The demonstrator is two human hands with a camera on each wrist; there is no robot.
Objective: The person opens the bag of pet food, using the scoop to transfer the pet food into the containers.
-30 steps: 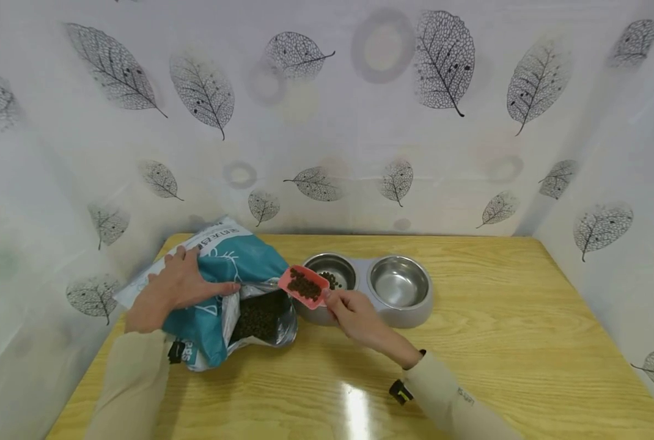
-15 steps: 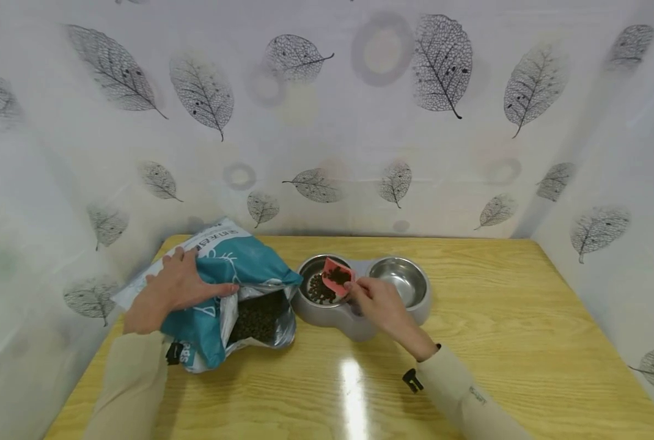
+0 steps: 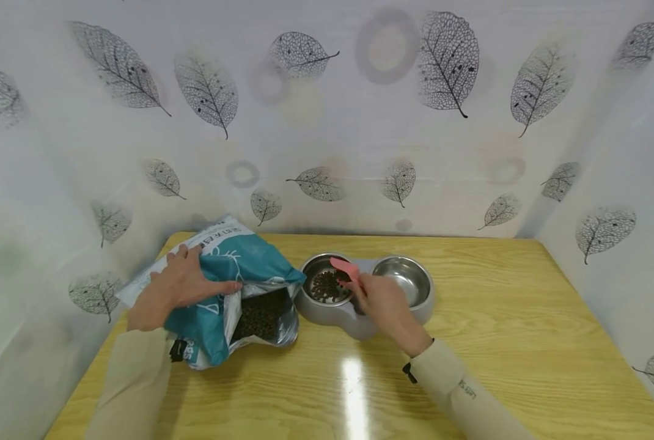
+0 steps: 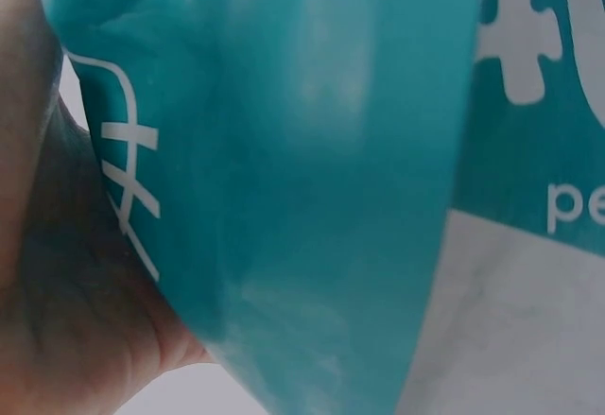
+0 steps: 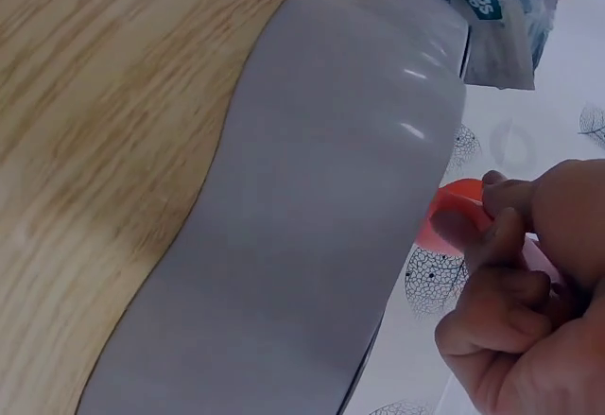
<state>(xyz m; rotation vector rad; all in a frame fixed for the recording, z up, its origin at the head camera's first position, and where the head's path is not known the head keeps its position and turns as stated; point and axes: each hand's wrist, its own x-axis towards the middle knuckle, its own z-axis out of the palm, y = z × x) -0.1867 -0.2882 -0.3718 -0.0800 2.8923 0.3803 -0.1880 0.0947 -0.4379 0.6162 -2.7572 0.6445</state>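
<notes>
On the left of the table a teal and white pet food bag [image 3: 250,253] lies with its silver-lined mouth open toward the front right. Brown kibble [image 3: 258,315] shows inside. My left hand [image 3: 181,284] grips the bag from above, thumb stretched along the edge of the mouth; teal plastic [image 4: 302,169] fills the left wrist view. In my right hand [image 3: 384,302] a pink scoop [image 3: 345,267] is pinched by its handle, tipped over the left steel bowl [image 3: 308,269]. Kibble [image 3: 327,286] covers part of that bowl's bottom. The right wrist view shows curled fingers around the scoop [image 5: 446,224].
Both steel bowls sit in one grey double stand [image 3: 354,324]. The right bowl [image 3: 409,278] shows bare metal. Under everything is a wood-grain table [image 3: 497,318], with leaf-patterned sheeting [image 3: 349,134] behind it and at the sides.
My right hand has carried the loaded scoop rightward from beside the bag to the left bowl and tipped it. More kibble lies in that bowl. My left hand stays on the bag.
</notes>
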